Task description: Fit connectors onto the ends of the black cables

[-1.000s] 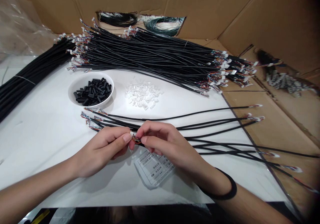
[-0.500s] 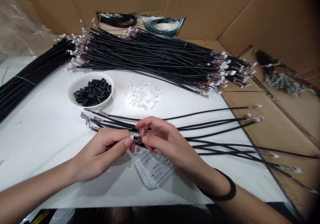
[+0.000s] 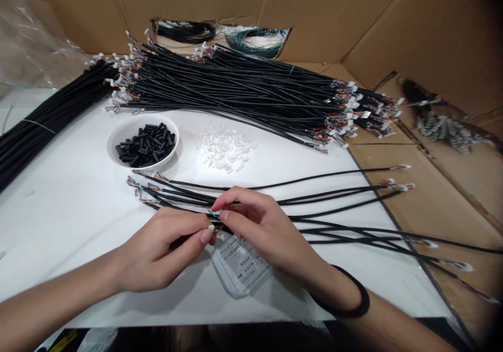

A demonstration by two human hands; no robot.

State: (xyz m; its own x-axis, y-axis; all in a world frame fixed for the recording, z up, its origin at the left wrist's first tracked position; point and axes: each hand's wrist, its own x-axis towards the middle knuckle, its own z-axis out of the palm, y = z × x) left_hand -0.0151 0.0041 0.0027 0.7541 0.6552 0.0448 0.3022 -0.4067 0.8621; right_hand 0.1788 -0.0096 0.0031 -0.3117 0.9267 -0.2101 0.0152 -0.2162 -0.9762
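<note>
My left hand (image 3: 168, 247) pinches a small white connector (image 3: 211, 228) between thumb and forefinger. Thin coloured wires (image 3: 218, 228) run from the connector toward my right hand (image 3: 255, 221). My right hand has thumb and forefinger pressed together on thin wires at a cable's end, partly hidden by the fingers. Below both hands lies a clear plastic bag with a printed label (image 3: 239, 268). Several black cables (image 3: 334, 199) with coloured wire ends stretch behind and to the right of my hands.
Behind my hands stand a white bowl (image 3: 112, 147) of black tube pieces and a pile of small white connectors (image 3: 226, 150). A big heap of black cables (image 3: 236, 87) lies at the back, another bundle (image 3: 51, 111) at left. Cardboard walls (image 3: 314, 17) rise behind.
My left hand has moved slightly right and down with the connector. The fingertips of my right hand have drawn closer together and shifted a little left.
</note>
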